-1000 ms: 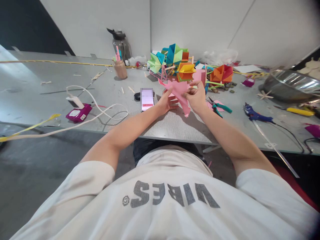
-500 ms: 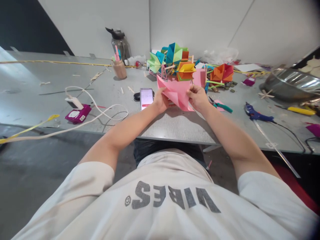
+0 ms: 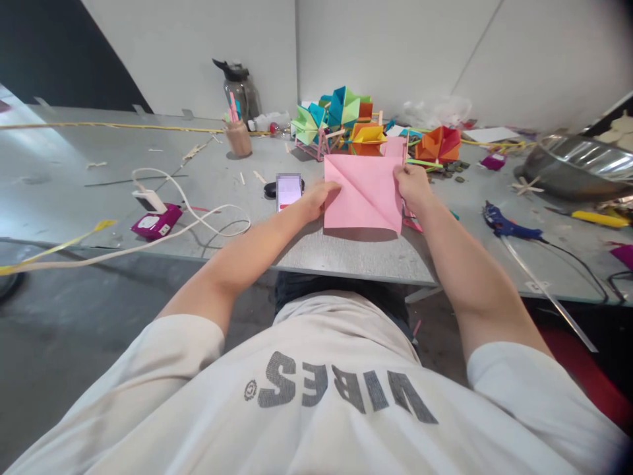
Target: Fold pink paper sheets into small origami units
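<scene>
A square sheet of pink paper [image 3: 364, 198] is spread out between my hands, just over the grey table. One diagonal crease runs across it from the far left corner. My left hand [image 3: 319, 198] is closed on its left edge, thumb on top. My right hand [image 3: 414, 187] pinches the right edge near the far corner. Beyond the sheet stand folded paper shapes in green, blue and yellow [image 3: 366, 137], with an orange and red one [image 3: 439, 145] to their right. A phone [image 3: 289, 191] lies left of the paper, beside a black object [image 3: 270, 190].
On the right lie a blue glue gun [image 3: 509, 223], a metal bowl [image 3: 573, 171] and a yellow-handled tool [image 3: 598, 218]. At left, a purple power adapter [image 3: 157, 221] carries a white charger and cable. A pen cup [image 3: 238, 138] and a dark bottle [image 3: 241, 89] stand at the back.
The pink paper was bent and partly folded; now it is opened flat towards me. My right hand has moved right and my hands are farther apart, both still holding the sheet.
</scene>
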`<state>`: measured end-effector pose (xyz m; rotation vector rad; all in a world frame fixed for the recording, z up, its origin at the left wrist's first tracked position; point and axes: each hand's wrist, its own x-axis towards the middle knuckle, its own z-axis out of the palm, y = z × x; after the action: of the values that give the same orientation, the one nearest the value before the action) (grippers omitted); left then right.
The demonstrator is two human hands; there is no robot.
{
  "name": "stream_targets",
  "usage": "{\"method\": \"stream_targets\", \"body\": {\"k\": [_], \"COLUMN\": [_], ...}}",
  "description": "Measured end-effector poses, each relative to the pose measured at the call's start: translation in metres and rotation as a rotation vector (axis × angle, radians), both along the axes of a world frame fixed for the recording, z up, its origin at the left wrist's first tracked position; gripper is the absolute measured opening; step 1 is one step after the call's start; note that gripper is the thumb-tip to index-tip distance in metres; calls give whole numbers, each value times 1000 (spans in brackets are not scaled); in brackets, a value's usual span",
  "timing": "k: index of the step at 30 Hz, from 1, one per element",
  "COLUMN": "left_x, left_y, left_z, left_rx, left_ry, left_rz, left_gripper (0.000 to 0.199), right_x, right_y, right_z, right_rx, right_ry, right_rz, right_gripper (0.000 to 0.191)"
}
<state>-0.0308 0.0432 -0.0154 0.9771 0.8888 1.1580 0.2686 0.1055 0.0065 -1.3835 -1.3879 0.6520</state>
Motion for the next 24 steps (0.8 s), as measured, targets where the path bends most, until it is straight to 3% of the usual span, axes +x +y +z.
{"method": "stream_targets", "body": {"k": [2,6,7,9,13,17,24], "left_x": [3,7,7,5,4,7,-2], "left_y": [-1,-5,-5,-4,2,7,18], "left_z": [-2,-3,-3,-2,0,-1,-6], "left_rx": [17,79,105,164,227,180,46], "left_ry": [73,198,202,206,213,158,-95], "left_rz": [50,266,283,263,227,230,247], "left_gripper": [34,106,115,102,29,24,20], "right_x": [-1,-5,-6,-6,1,11,26], "right_y": [1,-3,-4,-6,-4,0,-8], "right_z": [-4,-9,-10,-10,-5,4,22], "right_rx": [51,133,146,162,168,235,-18], "right_ry": [-165,-250,-224,-159,-132,-127,176], "right_rz": [-61,-26,-23,-28,-103,-80,341], "right_gripper": [49,42,42,47,61,54,53]}}
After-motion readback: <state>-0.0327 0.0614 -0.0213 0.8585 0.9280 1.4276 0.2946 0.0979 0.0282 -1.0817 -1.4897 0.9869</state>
